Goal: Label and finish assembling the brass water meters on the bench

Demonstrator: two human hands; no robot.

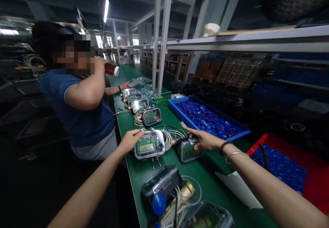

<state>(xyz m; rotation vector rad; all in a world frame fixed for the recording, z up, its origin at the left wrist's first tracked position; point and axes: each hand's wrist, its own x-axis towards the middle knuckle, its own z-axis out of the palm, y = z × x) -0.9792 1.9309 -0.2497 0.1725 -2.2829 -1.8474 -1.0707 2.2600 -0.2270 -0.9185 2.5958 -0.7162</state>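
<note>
My left hand [132,139] grips the upper left edge of a meter [150,144] with a clear cover. Through the cover I see a green circuit board and a lit display with digits; short metal-tipped leads hang below. My right hand [205,139] is closed over the top of a second, dark-bodied meter [189,149], thumb on its front and index finger stretched out to the left. Coiled grey cables [171,137] lie between the two meters. Nearer to me, another meter [161,183] is tilted beside a brass fitting [187,190] and a blue cap [159,204].
More meters [151,116] line the green table [137,183] further off. A blue tray [180,115] of blue discs and a red bin [317,187] stand right, near a white sheet [241,187]. A seated person [84,118] on the left holds a bottle [111,70]. Shelf posts [161,50] rise behind.
</note>
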